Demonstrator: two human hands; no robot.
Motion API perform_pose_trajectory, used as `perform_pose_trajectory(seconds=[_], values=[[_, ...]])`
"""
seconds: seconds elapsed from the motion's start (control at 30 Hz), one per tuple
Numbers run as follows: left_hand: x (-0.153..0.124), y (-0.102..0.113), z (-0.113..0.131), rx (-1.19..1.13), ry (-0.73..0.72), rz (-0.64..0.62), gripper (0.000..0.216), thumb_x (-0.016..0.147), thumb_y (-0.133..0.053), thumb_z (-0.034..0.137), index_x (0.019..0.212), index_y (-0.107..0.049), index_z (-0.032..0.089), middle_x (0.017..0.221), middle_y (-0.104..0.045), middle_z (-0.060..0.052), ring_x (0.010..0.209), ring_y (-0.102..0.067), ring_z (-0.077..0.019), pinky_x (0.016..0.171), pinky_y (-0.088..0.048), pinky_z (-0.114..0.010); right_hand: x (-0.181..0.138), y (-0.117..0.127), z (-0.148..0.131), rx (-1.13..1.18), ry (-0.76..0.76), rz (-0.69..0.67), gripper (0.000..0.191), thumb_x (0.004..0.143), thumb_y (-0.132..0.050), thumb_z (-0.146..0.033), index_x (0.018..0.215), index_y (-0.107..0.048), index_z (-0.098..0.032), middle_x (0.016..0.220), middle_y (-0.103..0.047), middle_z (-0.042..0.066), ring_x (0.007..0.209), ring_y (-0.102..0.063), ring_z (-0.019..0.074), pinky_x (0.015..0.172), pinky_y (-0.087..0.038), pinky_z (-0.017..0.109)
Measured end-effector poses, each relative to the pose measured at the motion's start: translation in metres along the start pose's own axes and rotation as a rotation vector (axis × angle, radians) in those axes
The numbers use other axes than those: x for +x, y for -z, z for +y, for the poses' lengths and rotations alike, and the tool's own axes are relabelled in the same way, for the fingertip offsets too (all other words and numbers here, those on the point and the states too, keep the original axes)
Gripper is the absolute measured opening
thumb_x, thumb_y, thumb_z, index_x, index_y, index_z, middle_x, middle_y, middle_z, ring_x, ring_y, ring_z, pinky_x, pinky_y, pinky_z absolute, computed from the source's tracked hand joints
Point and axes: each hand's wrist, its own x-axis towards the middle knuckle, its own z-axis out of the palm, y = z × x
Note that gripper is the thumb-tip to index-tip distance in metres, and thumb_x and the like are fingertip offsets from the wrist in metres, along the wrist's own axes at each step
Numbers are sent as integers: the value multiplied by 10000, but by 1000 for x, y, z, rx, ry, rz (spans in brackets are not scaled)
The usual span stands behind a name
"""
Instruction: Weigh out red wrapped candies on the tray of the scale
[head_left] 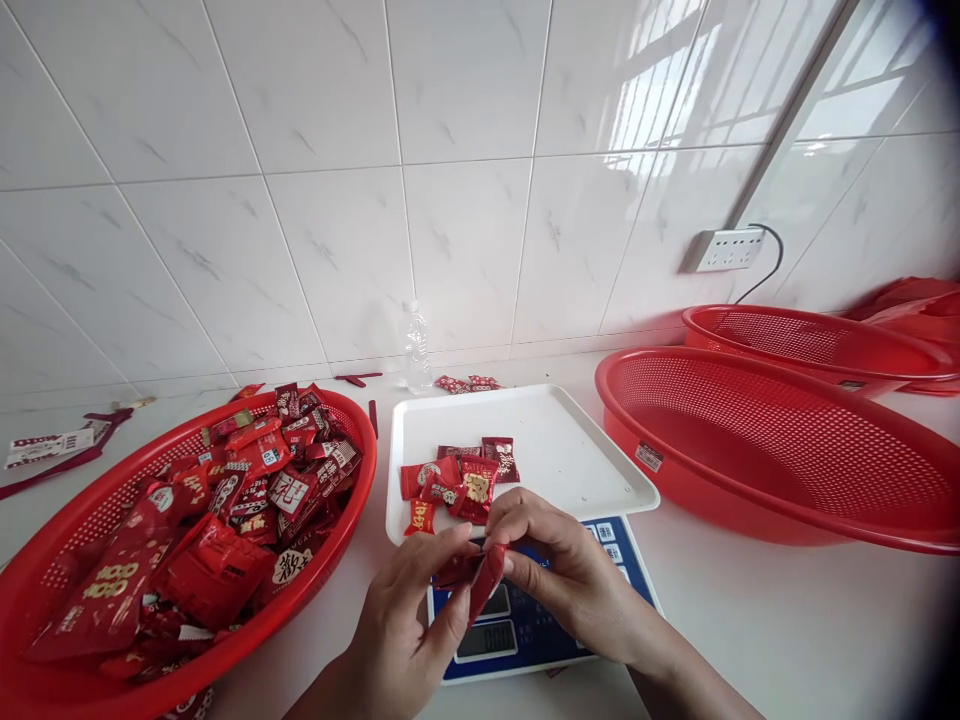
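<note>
Both hands meet over the blue scale (525,610) at the bottom centre. My left hand (409,620) and my right hand (566,575) both pinch a small red packet (484,580), fingers closed on it from either side. Just beyond them a white tray (555,440) rests on the scale and carries several red candy packets (461,482). To the left a red oval basket (330,570) is heaped with red packets and sachets (247,500).
Two empty red perforated basins (780,450) stand at the right, one behind the other. A clear plastic bottle (418,350) stands against the tiled wall, with loose candies (469,383) beside it. A wall socket (724,250) with a cable sits above the basins. Paper scraps (52,448) lie far left.
</note>
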Motion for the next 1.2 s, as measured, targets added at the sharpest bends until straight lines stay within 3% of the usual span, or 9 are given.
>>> perform_pose_trajectory(seconds=[0.23,0.4,0.57,0.8,0.87,0.97,1.07,1.2], values=[[-1,0,1,-80,127,-36,471,819,-683,204,1259,-532,279,1064,-702,-57,918,-690,-179,814,-563,-239,-3,-3,0,78,-90,33,243,891,-576,-416,801,-558,-191,779,-585,12,714,-532,122,675,-452,264],[6,2,7,-226,162,-105,285,871,-622,247,1155,-638,261,1025,-715,-58,905,-688,-193,803,-565,-264,-3,-5,-1,-45,-85,10,247,866,-614,-410,767,-565,-189,737,-611,3,657,-531,105,614,-433,232],[0,3,7,-248,178,-23,301,913,-549,211,1183,-639,310,1112,-704,-47,961,-682,-195,814,-565,-268,-1,-7,-1,-31,-126,8,303,812,-664,-467,724,-595,-186,696,-628,1,628,-544,106,599,-443,232],[-5,7,1,-451,480,152,321,970,-425,356,1125,-662,203,970,-716,-79,895,-678,-225,761,-566,-296,-2,1,-4,118,-152,-16,297,791,-693,-454,708,-608,-182,705,-613,3,628,-530,97,609,-445,233],[1,7,4,-498,514,108,341,961,-430,398,1048,-685,188,875,-710,-72,800,-671,-217,680,-560,-284,-2,4,-3,193,-132,7,305,792,-691,-459,714,-595,-180,701,-593,3,628,-511,96,596,-434,233],[8,7,13,-491,540,-64,352,935,-465,435,933,-702,174,715,-664,-49,650,-624,-188,583,-525,-263,0,6,-3,278,-150,36,319,781,-700,-461,708,-575,-177,677,-562,-2,605,-477,91,556,-420,229],[12,8,19,-466,514,-215,357,934,-460,429,887,-694,163,699,-626,-42,649,-581,-176,617,-502,-267,4,4,-2,368,-207,30,304,744,-741,-438,746,-583,-178,646,-530,-27,557,-447,70,519,-411,208],[12,8,20,-479,474,-320,336,959,-413,384,967,-670,168,800,-607,-39,726,-544,-166,700,-466,-268,5,3,1,452,-236,24,306,715,-771,-413,894,-649,-197,630,-521,-50,538,-462,64,531,-436,207]])
